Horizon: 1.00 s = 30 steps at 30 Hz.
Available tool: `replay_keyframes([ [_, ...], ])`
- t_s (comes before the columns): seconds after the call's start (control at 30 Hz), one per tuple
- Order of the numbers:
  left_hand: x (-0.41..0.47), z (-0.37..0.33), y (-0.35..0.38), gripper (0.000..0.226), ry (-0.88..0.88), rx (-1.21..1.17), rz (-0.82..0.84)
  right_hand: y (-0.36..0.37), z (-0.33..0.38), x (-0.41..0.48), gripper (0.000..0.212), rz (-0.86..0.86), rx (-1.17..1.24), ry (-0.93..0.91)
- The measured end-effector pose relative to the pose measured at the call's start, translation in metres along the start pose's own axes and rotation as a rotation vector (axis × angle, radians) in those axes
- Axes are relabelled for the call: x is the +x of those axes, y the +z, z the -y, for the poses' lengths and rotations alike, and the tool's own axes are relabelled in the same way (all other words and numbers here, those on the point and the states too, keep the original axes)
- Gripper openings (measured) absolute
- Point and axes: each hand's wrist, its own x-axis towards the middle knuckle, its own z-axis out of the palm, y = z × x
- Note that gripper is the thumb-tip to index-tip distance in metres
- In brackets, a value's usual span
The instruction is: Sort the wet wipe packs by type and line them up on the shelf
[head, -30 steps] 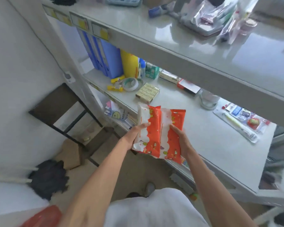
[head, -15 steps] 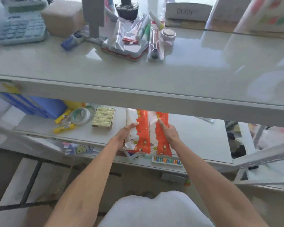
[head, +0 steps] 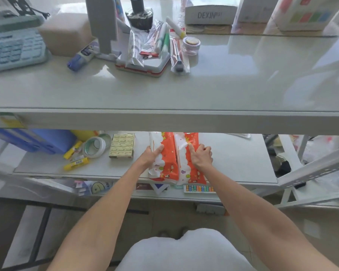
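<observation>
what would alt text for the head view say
Two bare hands, left and right, press two orange-and-white wipe packs side by side onto the middle shelf, beside a gold box and tape rolls.

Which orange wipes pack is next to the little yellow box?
The left orange pack, under the left hand. It lies nearest the yellow box, with a gap between them. The right orange pack, under the right hand, lies farther away.

Stationery shop: price-labelled shelves [head: 164,122], calculator [head: 14,45], tape rolls [head: 94,146].
</observation>
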Motion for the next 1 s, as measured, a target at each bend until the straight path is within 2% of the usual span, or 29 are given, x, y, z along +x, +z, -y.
replay_keyframes([
  [0.07, -0.001, -0.006, -0.002, 0.066, -0.021, 0.137, -0.075, -0.005, -0.001, 0.0, 0.073, -0.004, 0.022, 0.013],
  [0.1, 0.001, -0.008, -0.002, 0.072, 0.021, 0.266, -0.191, -0.007, -0.002, -0.001, 0.072, -0.013, 0.043, 0.024],
  [0.17, 0.004, -0.012, 0.006, 0.067, 0.245, 0.509, -0.507, -0.013, -0.006, -0.005, 0.069, -0.045, 0.09, 0.047],
  [0.2, 0.003, -0.015, 0.016, 0.056, 0.411, 0.558, -0.577, -0.016, -0.01, -0.009, 0.067, -0.064, 0.105, 0.059],
  [0.23, 0.0, -0.019, 0.03, 0.044, 0.581, 0.551, -0.556, -0.019, -0.016, -0.012, 0.064, -0.092, 0.116, 0.067],
  [0.3, -0.014, -0.031, 0.068, 0.026, 0.83, 0.541, -0.342, -0.028, -0.033, -0.024, 0.056, -0.156, 0.158, 0.091],
  [0.33, -0.019, -0.035, 0.087, 0.018, 0.877, 0.547, -0.201, -0.032, -0.044, -0.032, 0.051, -0.188, 0.193, 0.107],
  [0.47, -0.031, -0.034, 0.158, 0.01, 0.934, 0.61, 0.201, -0.056, -0.1, -0.084, 0.032, -0.337, 0.278, 0.22],
  [0.6, -0.055, -0.022, 0.223, 0.022, 0.933, 0.692, 0.507, -0.073, -0.175, -0.15, 0.03, -0.488, 0.351, 0.494],
  [0.7, -0.081, -0.008, 0.271, 0.022, 0.956, 0.836, 0.677, -0.068, -0.237, -0.208, 0.027, -0.578, 0.469, 0.715],
  [0.8, -0.111, 0.003, 0.316, 0.013, 0.985, 1.033, 0.829, -0.058, -0.269, -0.276, 0.022, -0.648, 0.538, 0.82],
  [1.0, -0.183, 0.028, 0.396, 0.029, 1.041, 1.062, 1.0, -0.036, -0.32, -0.376, 0.035, -0.785, 0.558, 1.069],
])
